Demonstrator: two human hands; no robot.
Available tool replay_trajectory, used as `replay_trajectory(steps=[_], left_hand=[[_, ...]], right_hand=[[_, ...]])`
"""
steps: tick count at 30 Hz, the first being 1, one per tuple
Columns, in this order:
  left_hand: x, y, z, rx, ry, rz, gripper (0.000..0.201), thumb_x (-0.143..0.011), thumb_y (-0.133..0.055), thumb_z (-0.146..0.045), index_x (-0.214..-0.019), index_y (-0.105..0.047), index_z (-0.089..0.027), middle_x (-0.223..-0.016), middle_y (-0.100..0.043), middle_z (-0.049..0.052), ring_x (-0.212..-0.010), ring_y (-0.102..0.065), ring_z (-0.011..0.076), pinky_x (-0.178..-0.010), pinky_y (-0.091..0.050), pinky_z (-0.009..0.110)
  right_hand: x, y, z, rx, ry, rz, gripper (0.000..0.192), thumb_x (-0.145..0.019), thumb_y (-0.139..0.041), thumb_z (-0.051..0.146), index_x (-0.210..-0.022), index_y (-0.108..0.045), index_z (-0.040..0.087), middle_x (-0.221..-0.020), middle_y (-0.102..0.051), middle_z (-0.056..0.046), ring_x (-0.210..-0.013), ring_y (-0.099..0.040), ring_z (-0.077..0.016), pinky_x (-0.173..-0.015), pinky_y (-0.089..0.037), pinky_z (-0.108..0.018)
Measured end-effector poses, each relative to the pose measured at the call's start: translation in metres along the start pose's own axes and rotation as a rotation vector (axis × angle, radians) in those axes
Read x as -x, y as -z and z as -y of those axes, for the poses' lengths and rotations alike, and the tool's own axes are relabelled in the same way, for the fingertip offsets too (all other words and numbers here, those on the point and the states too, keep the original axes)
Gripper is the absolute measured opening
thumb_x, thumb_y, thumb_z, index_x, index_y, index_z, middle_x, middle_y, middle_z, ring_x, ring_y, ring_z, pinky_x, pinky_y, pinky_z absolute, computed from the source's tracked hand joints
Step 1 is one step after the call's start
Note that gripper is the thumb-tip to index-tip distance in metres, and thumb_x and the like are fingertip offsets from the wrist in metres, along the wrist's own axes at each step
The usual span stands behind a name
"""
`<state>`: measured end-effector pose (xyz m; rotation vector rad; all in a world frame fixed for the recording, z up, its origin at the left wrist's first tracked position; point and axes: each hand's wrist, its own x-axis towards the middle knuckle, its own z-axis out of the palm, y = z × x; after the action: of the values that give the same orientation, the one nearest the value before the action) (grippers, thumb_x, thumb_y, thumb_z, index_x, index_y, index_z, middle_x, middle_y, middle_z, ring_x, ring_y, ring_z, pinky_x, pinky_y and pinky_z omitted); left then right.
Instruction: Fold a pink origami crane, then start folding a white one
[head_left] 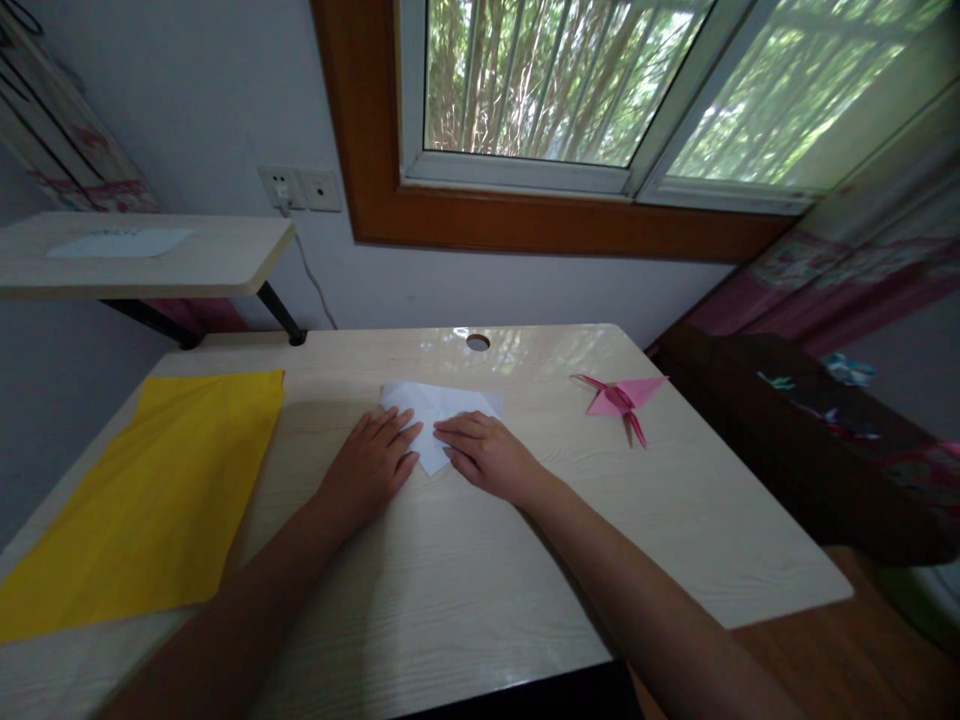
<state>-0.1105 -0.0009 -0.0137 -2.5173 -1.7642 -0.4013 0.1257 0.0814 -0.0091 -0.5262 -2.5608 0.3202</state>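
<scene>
A folded white paper [439,410] lay flat on the bench [525,560], just above the middle of the frame, its lower point tucked between the two hands. The left hand [371,462] rested palm down on the paper's left edge, its fingers [397,428] stretched out flat and pressing rather than gripping. The right hand [487,455] lay the same way on the right part, fingers [457,435] extended and pointing left, their tips close to those of the left hand. Neither hand held anything closed; both were spread open on the sheet. How many layers the paper had was hard to tell, since the white was washed out.

To the right of the paper, well apart from it, a pink crane [621,398] sat on the bench. At the left of the frame a yellow sheet [150,500] lay flat, reaching the bench's near left edge. A round hole [478,342] showed in the bench top near its far edge. In the upper left stood a shelf [210,262] with a pale sheet on it, a wall socket [300,188] beside it, and a window [570,90] across the top.
</scene>
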Motion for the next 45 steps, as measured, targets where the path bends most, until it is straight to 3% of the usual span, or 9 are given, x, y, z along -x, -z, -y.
replay_trajectory(steps=[8, 16, 25, 32, 45], left_hand=[[0.000, 0.002, -0.001, -0.023, -0.002, 0.027, 0.046, -0.102, -0.043, -0.035, -0.143, -0.054, -0.019, -0.153, -0.050, 0.012, -0.140, -0.046, 0.0304, -0.120, -0.030, 0.055], [0.000, 0.006, -0.003, 0.030, -0.024, -0.009, 0.040, -0.100, -0.046, -0.033, -0.136, -0.061, -0.021, -0.145, -0.058, 0.010, -0.136, -0.050, 0.0298, -0.119, -0.033, 0.055], [-0.002, 0.006, 0.006, 0.084, 0.038, -0.146, 0.035, -0.099, -0.048, -0.025, -0.128, -0.063, -0.016, -0.133, -0.064, 0.011, -0.128, -0.054, 0.0272, -0.121, -0.028, 0.053], [-0.004, 0.002, 0.010, 0.078, 0.118, -0.136, 0.031, -0.098, -0.053, -0.032, -0.123, -0.067, -0.020, -0.106, -0.067, 0.009, -0.101, -0.060, 0.0270, -0.100, -0.045, 0.049], [-0.006, -0.005, 0.020, 0.121, 0.231, -0.092, 0.023, -0.096, -0.055, -0.039, -0.083, -0.056, -0.020, -0.087, -0.061, 0.006, -0.088, -0.056, 0.0251, -0.084, -0.045, 0.040]], right_hand=[[0.002, -0.001, -0.004, 0.023, 0.012, 0.038, 0.037, -0.096, -0.058, 0.021, -0.132, -0.064, 0.022, -0.131, -0.068, -0.009, -0.118, -0.060, -0.0262, -0.101, -0.051, -0.048], [0.004, 0.000, -0.004, 0.031, 0.015, 0.056, 0.039, -0.098, -0.056, 0.021, -0.136, -0.061, 0.023, -0.137, -0.065, -0.008, -0.121, -0.057, -0.0261, -0.102, -0.050, -0.048], [0.002, 0.006, 0.004, -0.057, 0.094, 0.127, 0.039, -0.097, -0.053, 0.017, -0.134, -0.063, 0.025, -0.135, -0.067, -0.004, -0.123, -0.058, -0.0233, -0.105, -0.047, -0.045], [0.001, 0.005, 0.009, -0.080, 0.125, 0.156, 0.039, -0.098, -0.051, 0.018, -0.134, -0.063, 0.027, -0.138, -0.066, -0.002, -0.123, -0.058, -0.0226, -0.103, -0.048, -0.044], [0.000, 0.004, 0.014, -0.087, 0.132, 0.145, 0.038, -0.097, -0.052, 0.018, -0.132, -0.064, 0.026, -0.137, -0.066, -0.004, -0.121, -0.060, -0.0224, -0.103, -0.048, -0.043]])
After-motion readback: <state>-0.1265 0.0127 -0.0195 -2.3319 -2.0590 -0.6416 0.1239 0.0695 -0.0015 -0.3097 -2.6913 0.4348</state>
